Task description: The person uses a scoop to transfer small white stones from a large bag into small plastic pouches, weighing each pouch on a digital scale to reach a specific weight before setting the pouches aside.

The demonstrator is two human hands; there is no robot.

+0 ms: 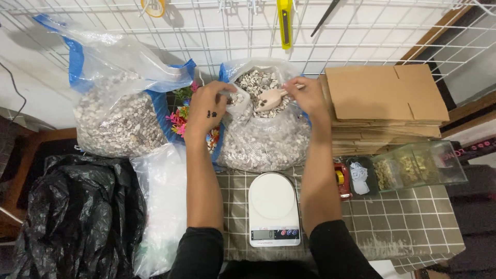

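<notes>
Currently the right hand (309,94) pinches the handle of a small pale scoop (271,99), bowl carrying a few pebbles, held over the open clear bag of mixed pebbles (264,135) at 12 o'clock from the white kitchen scale (273,208). Left hand (208,108) is closed on a small clear pouch (238,102) at the big bag's 9 o'clock rim, holding its mouth up toward the scoop.

Risks, as judged:
- Scoop bowl sits slightly to 3 o'clock of the pouch mouth; tipping from there would likely drop pebbles back into the big bag rather than into the pouch.
- Pouch mouth looks narrow and floppy; a slack pinch could let it fold shut mid-pour.
- Big bag leans unsupported; forearm pressure on its rim could slump it toward the scale at 6 o'clock.
- Second pebble bag (120,116) with blue trim sits at 9 o'clock, near the left elbow line; low risk.

Pose: both forearms extended straight ahead, roughly parallel, flanking the scale; wrists turned inward so the hands converge over the bag mouth. Black sleeves pushed to the elbows.
</notes>
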